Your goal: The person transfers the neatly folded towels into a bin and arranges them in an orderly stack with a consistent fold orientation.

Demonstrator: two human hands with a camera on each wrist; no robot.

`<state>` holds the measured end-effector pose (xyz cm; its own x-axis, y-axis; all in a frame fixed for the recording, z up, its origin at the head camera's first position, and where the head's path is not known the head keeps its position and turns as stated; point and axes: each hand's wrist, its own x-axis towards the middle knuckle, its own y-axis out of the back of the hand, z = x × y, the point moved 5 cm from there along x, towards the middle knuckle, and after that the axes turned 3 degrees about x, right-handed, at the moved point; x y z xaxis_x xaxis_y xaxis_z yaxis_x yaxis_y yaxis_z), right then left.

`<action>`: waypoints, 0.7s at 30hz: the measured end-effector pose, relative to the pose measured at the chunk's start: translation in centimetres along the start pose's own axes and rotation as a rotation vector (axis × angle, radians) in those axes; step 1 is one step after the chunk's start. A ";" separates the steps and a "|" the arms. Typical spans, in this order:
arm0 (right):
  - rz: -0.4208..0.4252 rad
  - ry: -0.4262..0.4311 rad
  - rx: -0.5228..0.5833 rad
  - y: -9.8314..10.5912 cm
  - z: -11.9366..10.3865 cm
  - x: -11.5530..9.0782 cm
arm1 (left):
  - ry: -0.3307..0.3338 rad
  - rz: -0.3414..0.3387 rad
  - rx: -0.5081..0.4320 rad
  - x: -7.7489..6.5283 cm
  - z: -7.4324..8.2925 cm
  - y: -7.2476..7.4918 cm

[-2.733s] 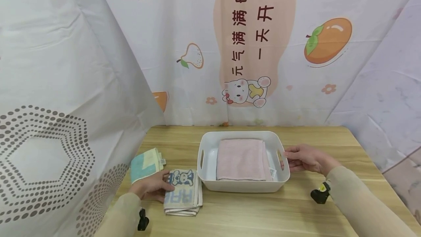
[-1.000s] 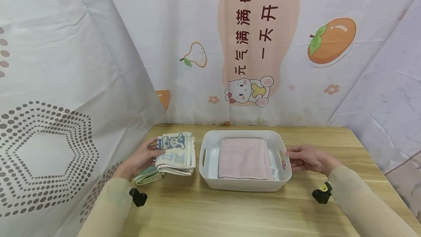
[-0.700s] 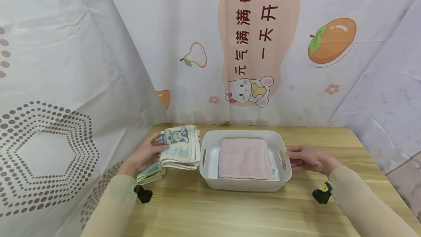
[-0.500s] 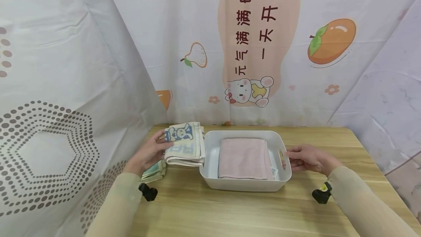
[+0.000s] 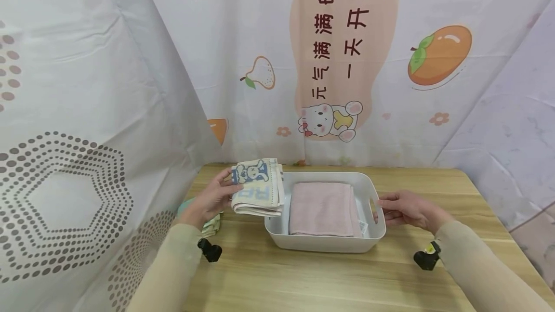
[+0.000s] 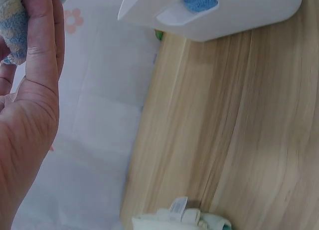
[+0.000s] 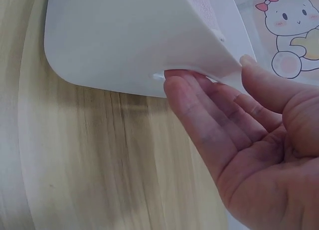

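My left hand [image 5: 213, 198] pinches a folded cream towel [image 5: 258, 190] with a blue bear-like print along its left edge. The towel hangs above the left rim of the white basket [image 5: 325, 243]. Inside the basket lies a folded pink towel [image 5: 322, 210], with blue fabric glimpsed through the handle slot [image 6: 200, 3] in the left wrist view. My right hand [image 5: 405, 210] grips the basket's right handle; in the right wrist view its fingers [image 7: 199, 120] go into the slot and the thumb lies near the rim. A teal and yellow towel [image 5: 211, 225] is partly hidden behind my left forearm.
Everything rests on a wooden table [image 5: 312, 283]. A printed curtain [image 5: 251, 23] hangs behind its back edge, and a white dotted sheet [image 5: 78, 110] drapes along the left side.
My left hand has picked the cream towel up off the table, raised it and carried it right to the basket's left rim. The right hand stays at the handle.
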<state>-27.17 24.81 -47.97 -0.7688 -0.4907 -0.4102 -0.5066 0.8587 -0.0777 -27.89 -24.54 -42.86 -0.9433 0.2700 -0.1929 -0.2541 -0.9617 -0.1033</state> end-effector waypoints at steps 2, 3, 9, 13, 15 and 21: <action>0.020 0.002 -0.019 0.1 0.0 0.0 | -0.001 -0.009 -0.007 0.3 0.0 -0.4; 0.036 0.000 -0.029 0.1 0.0 0.0 | -0.003 -0.016 -0.009 0.4 -0.1 -0.7; 0.172 -0.016 -0.087 0.5 -0.4 -0.4 | 0.000 -0.052 -0.026 1.3 -0.2 -2.2; 0.236 0.003 -0.096 0.7 -1.0 -0.7 | 0.005 -0.057 -0.030 1.8 -0.1 -3.0; 0.251 0.022 -0.099 0.8 -1.4 -0.6 | 0.005 -0.056 -0.034 2.0 -0.1 -3.5; 0.301 0.102 -0.144 0.7 -3.0 -0.4 | 0.004 -0.070 -0.036 2.6 0.1 -4.7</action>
<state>-28.35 25.14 -45.15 -0.9234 -0.2368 -0.3019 -0.2952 0.9412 0.1646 -29.14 -19.29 -42.78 -0.9225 0.3370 -0.1881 -0.3117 -0.9380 -0.1517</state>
